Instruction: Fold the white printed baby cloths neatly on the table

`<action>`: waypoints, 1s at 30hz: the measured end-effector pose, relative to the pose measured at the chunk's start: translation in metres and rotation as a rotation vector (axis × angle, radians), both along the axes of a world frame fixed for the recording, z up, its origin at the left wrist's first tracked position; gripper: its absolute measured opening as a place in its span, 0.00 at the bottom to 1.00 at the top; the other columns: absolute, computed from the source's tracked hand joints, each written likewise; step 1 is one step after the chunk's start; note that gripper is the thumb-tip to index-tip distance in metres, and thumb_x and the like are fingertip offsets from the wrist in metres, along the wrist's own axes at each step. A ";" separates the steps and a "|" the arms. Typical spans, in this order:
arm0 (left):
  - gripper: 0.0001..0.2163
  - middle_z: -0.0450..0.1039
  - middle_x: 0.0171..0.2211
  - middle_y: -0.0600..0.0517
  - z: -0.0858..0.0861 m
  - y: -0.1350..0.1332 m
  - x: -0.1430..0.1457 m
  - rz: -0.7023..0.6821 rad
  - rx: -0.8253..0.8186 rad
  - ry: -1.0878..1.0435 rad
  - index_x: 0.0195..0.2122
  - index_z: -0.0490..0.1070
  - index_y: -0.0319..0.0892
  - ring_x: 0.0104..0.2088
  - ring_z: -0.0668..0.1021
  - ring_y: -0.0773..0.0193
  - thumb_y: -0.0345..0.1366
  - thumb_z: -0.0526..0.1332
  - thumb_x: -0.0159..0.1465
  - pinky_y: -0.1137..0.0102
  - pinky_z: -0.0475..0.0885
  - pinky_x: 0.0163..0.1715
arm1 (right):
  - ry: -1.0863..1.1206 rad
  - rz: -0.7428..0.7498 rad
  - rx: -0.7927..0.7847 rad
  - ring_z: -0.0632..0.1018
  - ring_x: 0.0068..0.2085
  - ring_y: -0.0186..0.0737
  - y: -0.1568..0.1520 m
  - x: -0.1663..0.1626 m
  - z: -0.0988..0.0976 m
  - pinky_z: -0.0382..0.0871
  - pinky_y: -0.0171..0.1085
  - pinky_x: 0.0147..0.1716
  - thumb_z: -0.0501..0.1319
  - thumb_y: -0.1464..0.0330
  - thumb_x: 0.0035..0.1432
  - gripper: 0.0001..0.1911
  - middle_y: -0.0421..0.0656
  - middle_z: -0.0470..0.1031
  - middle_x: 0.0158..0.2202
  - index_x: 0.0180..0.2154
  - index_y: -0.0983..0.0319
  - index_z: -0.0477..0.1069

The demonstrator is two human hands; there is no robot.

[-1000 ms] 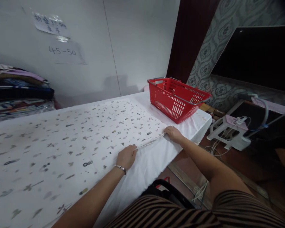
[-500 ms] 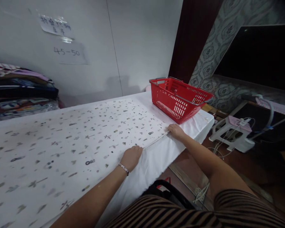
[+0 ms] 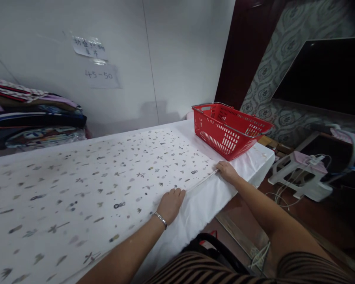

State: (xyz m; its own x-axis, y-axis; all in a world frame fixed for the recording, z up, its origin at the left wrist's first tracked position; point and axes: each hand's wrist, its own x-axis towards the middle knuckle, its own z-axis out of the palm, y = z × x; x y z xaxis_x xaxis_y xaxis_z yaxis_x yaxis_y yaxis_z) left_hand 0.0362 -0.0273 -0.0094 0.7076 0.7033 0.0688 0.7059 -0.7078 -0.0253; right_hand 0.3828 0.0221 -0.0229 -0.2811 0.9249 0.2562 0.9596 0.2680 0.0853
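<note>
Here, cloth (image 3: pixel 106 185): white with small dark prints, spread flat over the table left of the basket; its left part runs out of view.
Hem: the cloth's near edge stands up as a thin taut ridge between the two hands, in front of the basket.
Right hand (image 3: pixel 227 171): at the cloth's corner just in front of the basket, back up, fingers closed on the end of the hem; the fingertips are small and hard to make out.
Left hand (image 3: pixel 171 203): further left of the basket along the same hem, fingers (image 3: pixel 177 192) bent down onto the edge; the palm hides the thumb, so whether it pinches or only presses cannot be told.
Bracelet (image 3: pixel 160 219): thin and silver, on the left wrist.
Table (image 3: pixel 254 157): under a plain white cover, bare around the basket, hanging over the near edge.
Basket (image 3: pixel 230 130): red plastic with wire handles folded down, on the table's right end, near the right hand but apart from it; its inside is mostly hidden by the wall.
Fabric pile (image 3: pixel 35 118): folded, many colours, far left of the basket against the wall, cut off by the frame.
Notes (image 3: pixel 102 75): two sheets on the wall up and left of the basket; one reads 45-50, the other is illegible.
Stool (image 3: pixel 298 173): white, on the floor right of the basket, cables on it.
</note>
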 end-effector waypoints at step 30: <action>0.11 0.72 0.36 0.47 -0.002 -0.025 -0.001 0.131 -0.082 -0.170 0.45 0.62 0.37 0.39 0.72 0.58 0.32 0.53 0.61 0.65 0.68 0.34 | 0.252 0.433 -0.227 0.55 0.62 0.45 -0.075 -0.163 -0.024 0.52 0.50 0.59 0.51 0.59 0.61 0.29 0.46 0.52 0.63 0.62 0.57 0.49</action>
State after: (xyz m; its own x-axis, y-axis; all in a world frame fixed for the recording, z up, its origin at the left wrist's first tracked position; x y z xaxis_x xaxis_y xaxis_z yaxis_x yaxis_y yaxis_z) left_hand 0.0356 -0.0525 -0.0118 0.5927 0.7967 0.1180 0.7813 -0.6043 0.1561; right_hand 0.2198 -0.0527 -0.0474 -0.6036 0.7784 0.1724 0.7411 0.6275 -0.2386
